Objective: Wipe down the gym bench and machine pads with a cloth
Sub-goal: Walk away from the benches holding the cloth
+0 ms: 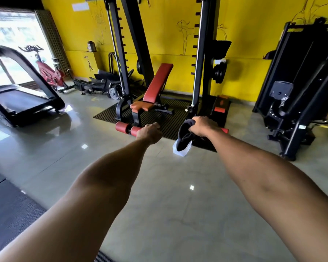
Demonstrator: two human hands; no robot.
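Both my arms reach forward over the floor. My right hand grips a dark cloth that hangs below it, with a pale piece showing at the cloth's lower end. My left hand has its fingers curled and holds nothing that I can see. Ahead stands an incline bench with a red back pad, a red seat pad and red foot rollers, inside a black rack. My hands are short of the bench and touch none of its pads.
The bench sits on a black ribbed mat. A black weight machine stands at the right, a treadmill at the left, an exercise bike by the window. A dark floor mat lies at lower left.
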